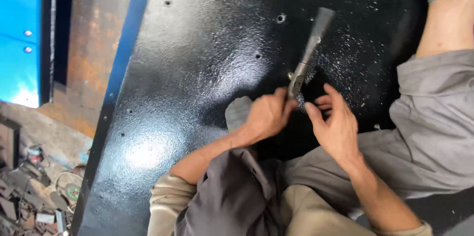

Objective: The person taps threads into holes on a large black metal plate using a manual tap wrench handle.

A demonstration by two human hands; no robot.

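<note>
The left hand (pixel 266 115) holds a chisel-like tool (pixel 308 53) tight against the black plate (pixel 197 68); the right hand (pixel 335 125) hovers empty, fingers loose. Best keep the tool steady at the hole.

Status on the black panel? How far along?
Done: black panel looks coated, holes open, pale flecks scattered around. In hand: left hand grips a metal tool, tip at the panel; right hand open beside it. What's left: cannot tell.
</note>
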